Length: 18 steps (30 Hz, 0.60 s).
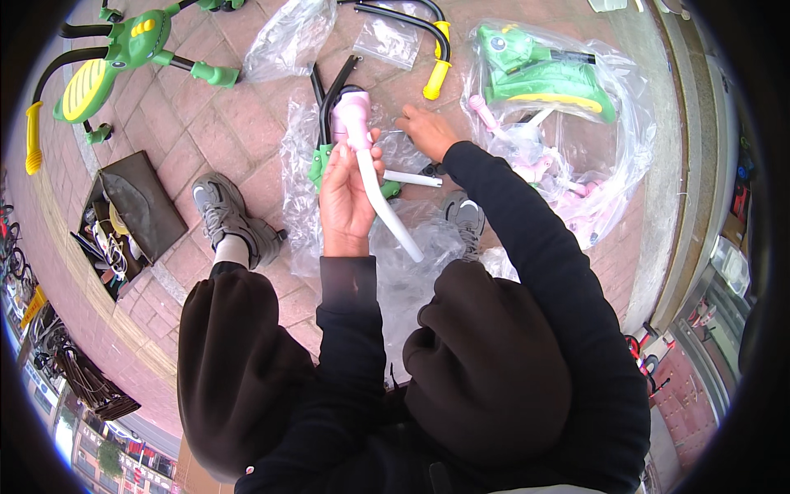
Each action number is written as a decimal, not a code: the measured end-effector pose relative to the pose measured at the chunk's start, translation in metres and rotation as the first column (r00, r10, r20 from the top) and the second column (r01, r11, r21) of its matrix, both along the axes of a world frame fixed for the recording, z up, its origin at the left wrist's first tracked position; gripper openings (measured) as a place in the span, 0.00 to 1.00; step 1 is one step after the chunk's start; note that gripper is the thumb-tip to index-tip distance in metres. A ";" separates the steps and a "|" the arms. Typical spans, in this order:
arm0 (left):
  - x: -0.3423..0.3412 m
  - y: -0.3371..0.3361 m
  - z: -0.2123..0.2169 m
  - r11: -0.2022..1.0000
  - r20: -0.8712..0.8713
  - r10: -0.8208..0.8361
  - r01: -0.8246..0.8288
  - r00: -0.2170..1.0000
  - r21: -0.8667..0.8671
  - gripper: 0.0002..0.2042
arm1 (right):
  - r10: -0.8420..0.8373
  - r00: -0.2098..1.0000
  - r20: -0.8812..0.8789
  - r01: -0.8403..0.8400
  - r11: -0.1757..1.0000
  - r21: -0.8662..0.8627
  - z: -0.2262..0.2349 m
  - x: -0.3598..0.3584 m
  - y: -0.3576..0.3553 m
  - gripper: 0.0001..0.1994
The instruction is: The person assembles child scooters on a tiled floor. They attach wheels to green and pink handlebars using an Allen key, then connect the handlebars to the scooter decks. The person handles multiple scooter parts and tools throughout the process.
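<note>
My left hand is closed around a white bent tube with a pink plastic fitting at its upper end. The tube slants down toward my right knee. Beyond it, black tubes and a green joint piece lie on clear plastic wrap. My right hand hovers over the wrap to the right, fingers slightly apart and nothing visible in them. Below it a second white tube with a black end pokes out. What lies under my left hand is partly hidden.
An assembled green and yellow ride-on toy stands far left. A clear bag at right holds green and pink parts. Yellow-gripped black handlebars lie at the back. An open dark toolbox sits left of my shoe. A step borders the right.
</note>
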<state>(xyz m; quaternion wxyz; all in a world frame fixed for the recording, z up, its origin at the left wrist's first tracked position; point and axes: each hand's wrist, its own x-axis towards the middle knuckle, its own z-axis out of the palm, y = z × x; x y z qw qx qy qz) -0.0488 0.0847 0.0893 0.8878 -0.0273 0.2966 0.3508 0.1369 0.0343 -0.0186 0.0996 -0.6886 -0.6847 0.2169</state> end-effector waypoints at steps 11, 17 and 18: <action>0.003 -0.011 -0.010 0.945 0.360 0.016 0.104 0.933 -0.311 0.17 | -0.599 0.705 -0.379 0.620 0.780 -0.079 0.078 0.013 -0.021 0.04; 0.018 -0.018 -0.010 0.947 0.404 -0.020 0.148 0.915 -0.286 0.13 | -0.364 0.716 -0.596 0.539 0.830 0.141 0.161 -0.016 -0.033 0.06; 0.021 -0.020 -0.009 0.953 0.380 -0.047 0.155 0.924 -0.259 0.12 | -0.354 0.725 -0.590 0.532 0.833 0.154 0.164 -0.020 -0.029 0.06</action>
